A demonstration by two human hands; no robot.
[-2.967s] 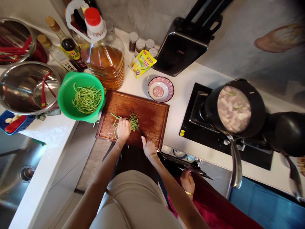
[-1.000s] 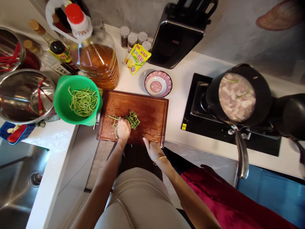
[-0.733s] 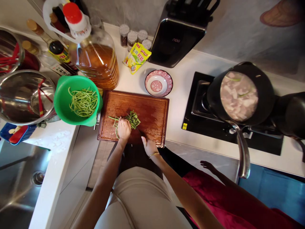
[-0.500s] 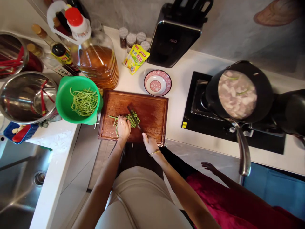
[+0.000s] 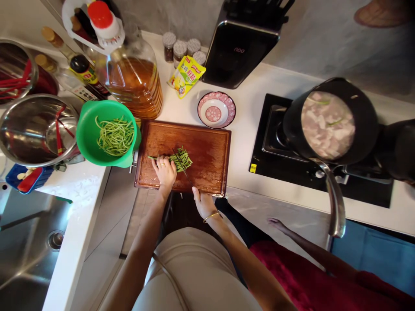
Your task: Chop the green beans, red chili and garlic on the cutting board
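My left hand point(image 5: 165, 172) is closed over a bunch of thin green vegetable stems point(image 5: 152, 157), pressing them to the wooden cutting board point(image 5: 207, 151). In my right hand point(image 5: 203, 204) is the handle of a knife point(image 5: 186, 173). Its dark, narrow-looking blade points away from me, just right of my left fingers, among the stems. Short chopped pieces point(image 5: 184, 158) lie in a small heap around the blade. More long stems point(image 5: 116, 136) fill a green colander point(image 5: 87, 147) left of the board.
Behind the board are a patterned bowl point(image 5: 228, 108), a yellow packet point(image 5: 186, 75), an oil jug point(image 5: 139, 82) and a knife block point(image 5: 240, 52). A pot point(image 5: 366, 116) of pale meat pieces sits on the stove at right. A co-worker's hand point(image 5: 276, 222) hangs nearby.
My right hand has drawn slightly back toward me with the knife. The left hand stays on the stems. The co-worker's hand has shifted slightly left, and the whole view has tilted a little.
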